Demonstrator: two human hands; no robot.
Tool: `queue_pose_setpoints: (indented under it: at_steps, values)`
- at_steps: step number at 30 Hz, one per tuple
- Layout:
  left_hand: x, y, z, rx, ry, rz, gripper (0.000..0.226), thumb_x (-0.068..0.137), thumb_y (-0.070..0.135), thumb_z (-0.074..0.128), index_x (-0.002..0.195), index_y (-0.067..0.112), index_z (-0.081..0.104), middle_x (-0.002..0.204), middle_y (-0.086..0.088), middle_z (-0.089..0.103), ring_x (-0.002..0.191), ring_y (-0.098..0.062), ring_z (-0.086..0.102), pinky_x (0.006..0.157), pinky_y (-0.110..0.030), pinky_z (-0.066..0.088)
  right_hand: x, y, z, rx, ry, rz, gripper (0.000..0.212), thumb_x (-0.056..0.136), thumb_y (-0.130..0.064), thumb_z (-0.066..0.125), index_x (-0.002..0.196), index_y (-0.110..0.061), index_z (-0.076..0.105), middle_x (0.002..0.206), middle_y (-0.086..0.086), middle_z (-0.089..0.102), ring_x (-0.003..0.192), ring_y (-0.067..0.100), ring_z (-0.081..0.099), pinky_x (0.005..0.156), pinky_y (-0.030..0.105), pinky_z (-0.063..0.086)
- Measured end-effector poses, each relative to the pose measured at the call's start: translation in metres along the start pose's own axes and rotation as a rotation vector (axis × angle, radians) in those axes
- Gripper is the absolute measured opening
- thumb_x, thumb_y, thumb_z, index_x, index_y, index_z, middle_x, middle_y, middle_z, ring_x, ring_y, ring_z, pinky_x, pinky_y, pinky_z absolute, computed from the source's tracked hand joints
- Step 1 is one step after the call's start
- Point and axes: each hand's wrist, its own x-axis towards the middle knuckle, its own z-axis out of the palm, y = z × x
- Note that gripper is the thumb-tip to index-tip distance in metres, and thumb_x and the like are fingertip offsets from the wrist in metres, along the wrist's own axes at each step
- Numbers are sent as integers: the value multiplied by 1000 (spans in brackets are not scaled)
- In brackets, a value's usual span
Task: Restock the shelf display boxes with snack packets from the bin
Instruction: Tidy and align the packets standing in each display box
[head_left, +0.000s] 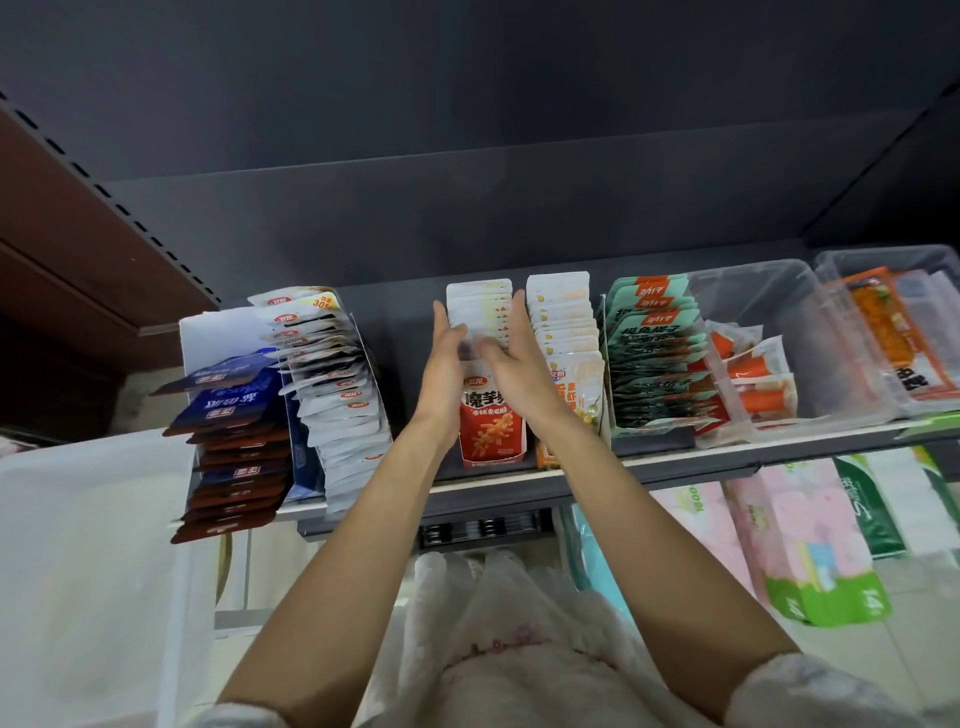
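Both hands reach into the red box (491, 431) on the shelf (675, 465). The left hand (441, 364) and the right hand (511, 358), fingers straight, press the row of white packets (480, 306) from both sides.

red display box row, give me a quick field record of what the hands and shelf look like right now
left hand: flat against the left side of the packet row
right hand: against the right side, fingers over the packets
white packets: upright row between both hands
red display box: on shelf, holds that row
right neighbour: orange box of white packets
far right: clear tub
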Motion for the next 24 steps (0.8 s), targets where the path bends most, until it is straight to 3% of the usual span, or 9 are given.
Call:
queue_pose_setpoints:
  at_steps: [2, 5, 7, 9, 10, 12, 16, 22, 24]
  values:
    - [-3, 0, -3, -48, 21, 36, 55, 100, 19, 34, 152, 28, 15, 136, 13, 49, 115, 3, 54, 93, -17, 47, -3, 2, -8, -106, 2, -33, 70, 99, -18, 43, 152, -15, -2, 160, -1, 9, 146, 11, 8, 118, 28, 9]
    - [-14, -3, -14, 27, 11, 127, 57, 96, 6, 41, 149, 22, 26, 144, 10, 43, 127, 1, 45, 106, -24, 39, -20, 8, -17, -466, 42, -172, 62, 98, -14, 46, 151, -15, 14, 158, 4, 18, 143, 18, 22, 116, 32, 23]
    - [-19, -11, -24, 220, 21, 202, 66, 87, 1, 55, 144, 26, 33, 141, 10, 44, 126, 2, 45, 105, -25, 42, -32, 13, -19, -631, 98, -278, 56, 95, -8, 50, 147, -14, 29, 155, 7, 26, 134, 24, 41, 106, 34, 37]
    - [-21, -22, -30, 524, -13, 312, 80, 79, 6, 66, 145, 34, 30, 150, 3, 35, 139, -10, 33, 112, -31, 34, -36, 19, -18, -756, 116, -329, 52, 92, -4, 54, 140, -15, 40, 153, 9, 30, 125, 28, 51, 95, 39, 47]
    - [-23, -25, -29, 663, -20, 348, 87, 79, 7, 70, 147, 35, 25, 154, -1, 29, 142, -12, 26, 113, -21, 27, -36, 22, -17, -817, 112, -335, 51, 90, -2, 56, 138, -14, 44, 153, 10, 29, 125, 30, 50, 92, 41, 49]
    - [-26, -28, -24, 843, 31, 371, 95, 78, 7, 74, 150, 30, 17, 156, -4, 23, 139, -14, 27, 97, -1, 22, -34, 24, -16, -889, 98, -322, 51, 88, 0, 57, 136, -13, 46, 154, 12, 27, 131, 31, 43, 89, 44, 50]
    - [-28, -29, -14, 992, 122, 414, 97, 78, 13, 77, 151, 28, 15, 152, -1, 32, 120, -20, 53, 85, -28, 46, -35, 21, -17, -945, 88, -302, 52, 90, -3, 54, 139, -13, 41, 155, 12, 22, 139, 29, 29, 90, 43, 49]
    - [-34, -26, -11, 1038, 150, 377, 100, 77, 7, 74, 152, 24, 10, 153, -8, 27, 118, -29, 54, 84, -37, 49, -39, 17, -18, -964, 76, -310, 58, 91, -4, 53, 144, -13, 33, 156, 12, 19, 138, 30, 30, 88, 43, 50]
    - [-41, -22, -11, 1067, 137, 320, 96, 81, 9, 70, 152, 21, 8, 156, -12, 19, 127, -30, 46, 93, -37, 46, -44, 13, -20, -917, 113, -344, 56, 91, -4, 54, 144, -12, 36, 154, 13, 25, 137, 31, 34, 91, 44, 50]
